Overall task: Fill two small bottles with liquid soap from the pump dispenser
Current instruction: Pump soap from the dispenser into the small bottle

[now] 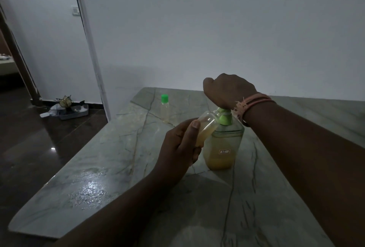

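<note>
The pump dispenser (224, 144) stands upright on the surface (110, 167), near its middle. The right hand (229, 91) rests on top of the pump head. Just left of the dispenser, the left hand (180, 146) holds a small bottle (205, 128) tilted, its mouth up against the pump. A second small bottle (165, 108) stands upright farther back and to the left, well apart, towards the wall (197, 29) behind the surface.

Bare forearms; pink wrist threads (254, 101)
</note>
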Demonstrator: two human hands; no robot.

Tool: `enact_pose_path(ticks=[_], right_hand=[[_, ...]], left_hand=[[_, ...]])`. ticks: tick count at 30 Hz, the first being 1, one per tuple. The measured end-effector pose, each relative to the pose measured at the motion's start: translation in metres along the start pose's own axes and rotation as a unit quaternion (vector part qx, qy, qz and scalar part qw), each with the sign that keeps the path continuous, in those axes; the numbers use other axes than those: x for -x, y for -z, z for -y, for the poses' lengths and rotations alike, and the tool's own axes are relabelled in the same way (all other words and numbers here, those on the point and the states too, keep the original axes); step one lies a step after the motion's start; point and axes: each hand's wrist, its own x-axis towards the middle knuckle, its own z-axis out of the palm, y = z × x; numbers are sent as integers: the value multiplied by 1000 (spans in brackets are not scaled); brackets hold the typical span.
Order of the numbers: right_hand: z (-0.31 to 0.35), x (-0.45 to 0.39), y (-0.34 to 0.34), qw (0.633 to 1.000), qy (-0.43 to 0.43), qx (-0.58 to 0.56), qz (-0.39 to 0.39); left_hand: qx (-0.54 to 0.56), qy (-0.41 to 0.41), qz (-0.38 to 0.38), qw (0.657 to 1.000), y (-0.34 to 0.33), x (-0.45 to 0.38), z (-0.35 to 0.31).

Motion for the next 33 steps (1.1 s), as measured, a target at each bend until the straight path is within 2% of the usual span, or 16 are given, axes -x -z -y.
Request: enact_pose_path(ticks=[6, 9, 12, 18, 27, 33], right_hand=[[-2, 2, 3, 1000, 17, 14, 15], [1, 1, 3, 995, 64, 74, -26], [1, -1, -2, 993, 66, 72, -67], [-12, -11, -10, 999, 21, -20, 27], [-7, -14, -1, 999, 27, 0, 25], [-13, -21, -16, 999, 8, -32, 26]], left_hand=[[5, -11, 1, 1000, 0, 2, -2], [5, -7, 4, 1000, -1, 4, -5], [4, -5, 8, 1000, 0, 3, -5], [1, -9, 8, 1000, 0, 0, 0], [-6, -10, 5, 1000, -1, 2, -5], [-10, -9, 5, 1000, -1, 0, -2]])
